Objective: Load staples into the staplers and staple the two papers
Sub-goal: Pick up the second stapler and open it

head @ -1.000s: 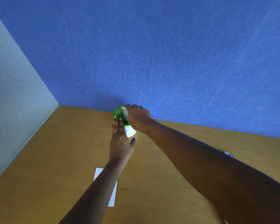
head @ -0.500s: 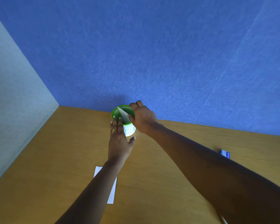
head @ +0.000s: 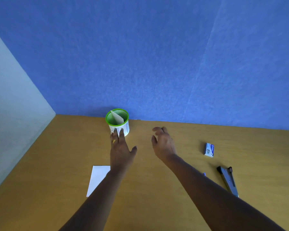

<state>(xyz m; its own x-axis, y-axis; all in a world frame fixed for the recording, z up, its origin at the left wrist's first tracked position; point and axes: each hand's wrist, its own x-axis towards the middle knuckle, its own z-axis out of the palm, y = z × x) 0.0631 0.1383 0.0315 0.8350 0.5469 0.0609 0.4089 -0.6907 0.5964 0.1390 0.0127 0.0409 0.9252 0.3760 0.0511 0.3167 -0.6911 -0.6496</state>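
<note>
Head camera, looking down over both of your forearms onto a tan wooden tabletop (head: 53,164) that meets a blue felt wall (head: 157,64).

Your left hand (head: 122,150) reaches forward with straight fingers. Its fingertips (head: 121,131) touch the near side of a round mesh cup with a green rim and a white band (head: 126,126), which stands against the wall. A folded white slip of paper (head: 117,118) stands upright inside the cup.

Your right hand (head: 163,144) is the change. Half a second ago it was at the cup's rim with that slip. It has now drawn back towards you and to the right, and it hovers above the table with its fingers loosely spread, holding nothing.

A flat white sheet of paper (head: 98,180) lies near you, partly under your left forearm. Well to the right lie a small blue and white box of staples (head: 209,150) and, nearer you, a dark metal stapler (head: 228,180). Neither is touched.

With the right hand free, the slip looks set aside in the cup. Loading the stapler seems not yet begun, and the box and stapler are the likely next reach.
</note>
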